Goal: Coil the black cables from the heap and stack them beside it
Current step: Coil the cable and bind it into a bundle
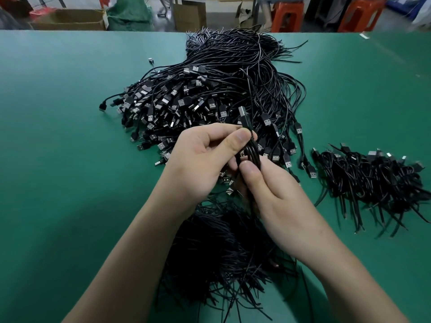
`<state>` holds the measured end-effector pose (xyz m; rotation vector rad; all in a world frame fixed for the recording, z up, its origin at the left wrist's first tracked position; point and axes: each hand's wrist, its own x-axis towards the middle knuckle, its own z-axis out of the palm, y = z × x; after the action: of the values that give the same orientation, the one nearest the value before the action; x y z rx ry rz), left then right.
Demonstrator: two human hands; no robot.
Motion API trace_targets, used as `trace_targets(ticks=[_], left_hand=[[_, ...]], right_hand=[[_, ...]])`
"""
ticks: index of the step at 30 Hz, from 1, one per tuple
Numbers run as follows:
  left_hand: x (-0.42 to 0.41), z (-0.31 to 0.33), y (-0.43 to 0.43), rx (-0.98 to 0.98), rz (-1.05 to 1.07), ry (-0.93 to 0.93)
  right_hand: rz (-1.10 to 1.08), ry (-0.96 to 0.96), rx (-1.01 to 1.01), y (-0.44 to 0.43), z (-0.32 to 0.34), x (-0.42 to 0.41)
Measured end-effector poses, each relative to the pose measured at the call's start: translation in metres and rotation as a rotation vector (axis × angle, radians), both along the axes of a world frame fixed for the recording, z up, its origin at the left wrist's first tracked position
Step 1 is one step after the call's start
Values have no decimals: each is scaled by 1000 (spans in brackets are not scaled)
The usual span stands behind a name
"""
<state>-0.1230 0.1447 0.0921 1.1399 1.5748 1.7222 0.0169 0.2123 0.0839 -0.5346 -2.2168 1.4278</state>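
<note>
Head cam: the heap [186, 106] sits just behind my hands, my left hand [203, 159] pinches the top of the coiled cable [251, 151], plug end pointing up, my right hand [277, 197] grips it lower down, and the stack [373, 180] lies off to the right, nearer that hand

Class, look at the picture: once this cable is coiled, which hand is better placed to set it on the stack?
Right. The right hand grips the cable, and the stack lies on that side of the heap; the left hand, also gripping it, would probably have to cross over.
</note>
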Motion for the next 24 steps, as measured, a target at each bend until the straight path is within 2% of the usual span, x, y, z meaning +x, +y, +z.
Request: trace_targets(ticks=[2,4,6,9,11,13,15,17,19,24], left_hand=[[3,-1,1,0,-28,-43],[7,-1,1,11,-55,-101],[9,-1,3,32,-26,-83],[15,-1,5,56,75,-5],[20,-5,8,16,134,66],[32,-7,9,-57,85,110],[46,-6,9,-84,12,96],[55,-5,10,-80,43,54],[54,-7,9,-55,77,73],[44,-5,10,29,98,50]], right_hand=[[-64,10,-3,-1,1,-1],[-79,43,-119,-5,3,-2],[-64,35,-174,-6,3,-3],[-123,26,-83,-5,-2,-4],[-213,29,55,-1,-5,-3],[-296,-2,178,2,-6,-1],[-338,-119,247,4,-6,1],[-377,-250,306,3,-6,2],[-413,-305,254,1,-2,1],[-283,-215,340,-2,5,4]])
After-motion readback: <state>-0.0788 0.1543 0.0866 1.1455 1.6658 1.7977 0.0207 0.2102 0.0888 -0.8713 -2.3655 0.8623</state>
